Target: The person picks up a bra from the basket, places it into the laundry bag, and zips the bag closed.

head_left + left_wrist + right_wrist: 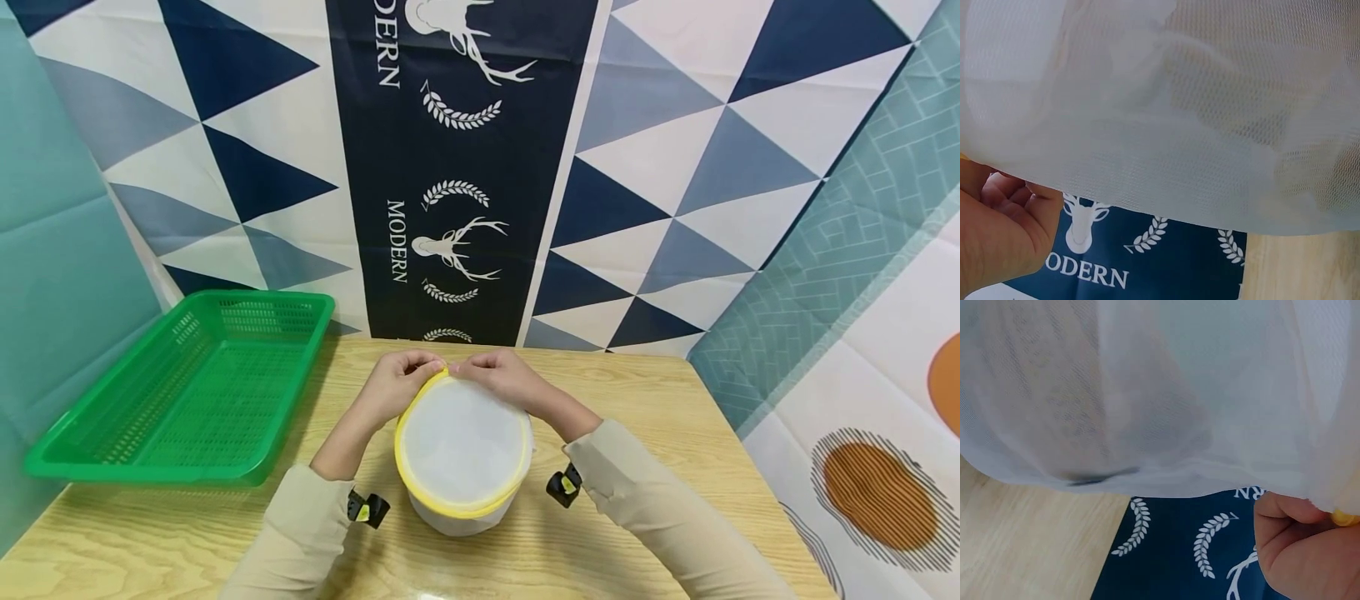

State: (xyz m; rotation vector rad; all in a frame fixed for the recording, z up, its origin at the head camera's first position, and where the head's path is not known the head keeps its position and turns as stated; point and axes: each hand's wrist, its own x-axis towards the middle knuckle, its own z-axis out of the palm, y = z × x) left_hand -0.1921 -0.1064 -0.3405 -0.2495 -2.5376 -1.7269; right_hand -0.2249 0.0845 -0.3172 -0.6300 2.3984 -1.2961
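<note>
A round white mesh laundry bag [463,442] with yellow trim [408,475] stands upright on the table, its flat top facing me. At its far edge, my left hand [393,385] pinches the yellow trim between thumb and fingers. Right beside it, my right hand [512,382] pinches the same edge, the fingertips of both hands nearly meeting. A small yellow piece [1344,517] shows by the right fingers in the right wrist view. Mesh fills most of both wrist views. Blurred darker shapes show through it, too unclear to name.
A green plastic basket [270,433] with perforated sides stands at the left of the wooden table [637,500]. Patterned cloth [630,192] hangs behind the table, and more covers the sides. Each sleeve cuff bears a small black camera.
</note>
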